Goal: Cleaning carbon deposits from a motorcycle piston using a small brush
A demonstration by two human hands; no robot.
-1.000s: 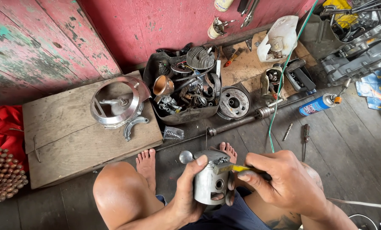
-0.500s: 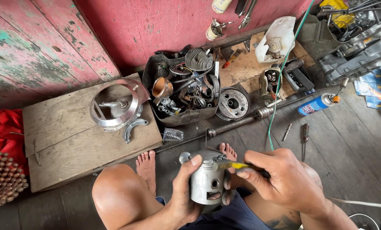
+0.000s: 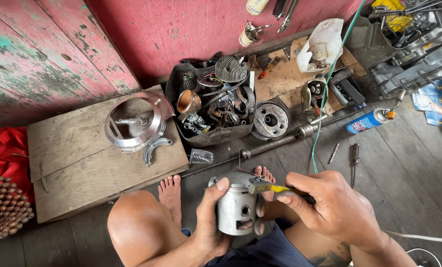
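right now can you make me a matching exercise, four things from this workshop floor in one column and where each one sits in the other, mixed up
Things:
1. piston
2. round metal cover
3. blue spray can
4. red cloth

Places:
A. on the floor planks at the right
B. at the left edge, beside the wooden board
C. held in the left hand
D. on top of the wooden board

Pairs: 1-C, 2-D, 3-A, 4-B
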